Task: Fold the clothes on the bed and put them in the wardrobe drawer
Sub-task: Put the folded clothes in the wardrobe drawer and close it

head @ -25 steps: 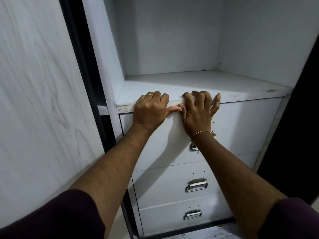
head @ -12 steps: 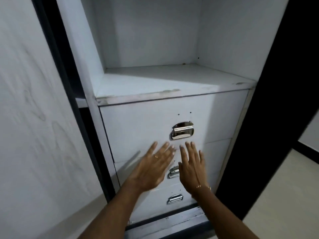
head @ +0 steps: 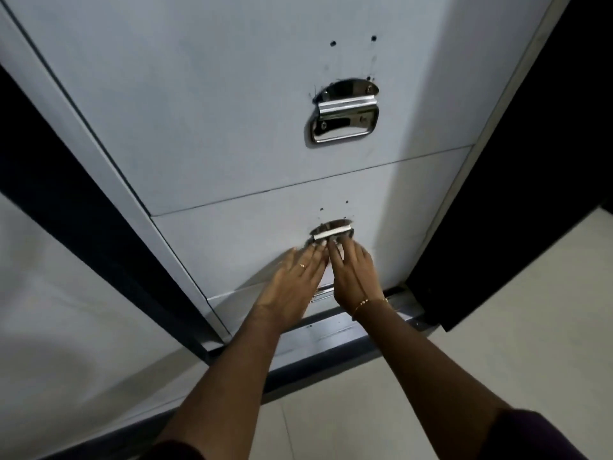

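Observation:
A white wardrobe shows three stacked drawers, all closed. The top drawer (head: pixel 232 121) carries a chrome flap handle (head: pixel 345 117). My left hand (head: pixel 295 283) and my right hand (head: pixel 353 273) reach side by side to the middle drawer (head: pixel 238 240), fingers straight, fingertips at the underside of its chrome handle (head: pixel 331 231). Whether any finger hooks behind the handle is hidden. Both hands cover most of the bottom drawer's handle (head: pixel 321 292). No clothes are in view.
A white wardrobe door (head: pixel 66 310) stands open at the left with a dark frame (head: pixel 83 200) beside it. A metal sliding track (head: pixel 331 330) runs along the wardrobe's base. Pale floor tiles (head: pixel 497 310) lie at the right, next to a dark door edge (head: pixel 517 161).
Both hands left the top drawer's upper edge, dropped past its handle, and now reach the middle drawer's handle. My head has tilted down and moved closer.

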The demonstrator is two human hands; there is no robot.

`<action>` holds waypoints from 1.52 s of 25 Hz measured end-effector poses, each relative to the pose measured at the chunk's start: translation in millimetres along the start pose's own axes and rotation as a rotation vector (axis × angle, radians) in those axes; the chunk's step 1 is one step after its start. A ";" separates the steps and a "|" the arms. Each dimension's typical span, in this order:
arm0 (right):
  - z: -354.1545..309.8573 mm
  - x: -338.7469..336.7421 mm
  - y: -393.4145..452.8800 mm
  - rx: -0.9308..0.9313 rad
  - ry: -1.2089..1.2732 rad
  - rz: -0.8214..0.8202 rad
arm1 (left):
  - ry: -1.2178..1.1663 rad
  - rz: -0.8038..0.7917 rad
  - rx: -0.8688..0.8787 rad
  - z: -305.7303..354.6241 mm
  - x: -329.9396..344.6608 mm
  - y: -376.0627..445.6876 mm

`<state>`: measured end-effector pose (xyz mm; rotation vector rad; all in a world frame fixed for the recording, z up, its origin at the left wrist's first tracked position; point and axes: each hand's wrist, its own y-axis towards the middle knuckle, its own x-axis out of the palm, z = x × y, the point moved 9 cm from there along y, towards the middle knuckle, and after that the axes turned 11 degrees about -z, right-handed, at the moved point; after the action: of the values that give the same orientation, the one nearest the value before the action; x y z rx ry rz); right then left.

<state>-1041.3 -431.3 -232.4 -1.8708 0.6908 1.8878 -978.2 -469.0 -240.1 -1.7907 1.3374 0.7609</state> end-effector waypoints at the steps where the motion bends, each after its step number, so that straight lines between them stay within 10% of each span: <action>1: 1.5 0.4 -2.2 -0.002 -0.012 0.058 | -0.070 -0.001 -0.007 0.0 1.4 -0.4; 19: 3.2 -31.2 -4.0 0.024 0.252 0.039 | -0.264 0.155 -0.281 -20.5 -45.0 -13.2; 28: 4.5 -27.1 -29.7 0.048 0.186 -0.103 | -0.376 -0.092 -0.293 9.4 -33.6 -25.7; 38: 12.0 -34.3 -188.8 0.092 0.209 0.038 | -0.519 -0.073 -0.148 120.2 -56.6 -125.2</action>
<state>-937.6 -270.7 -211.6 -2.0262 0.8697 1.6670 -875.7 -318.3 -230.1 -1.5899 0.8864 1.2097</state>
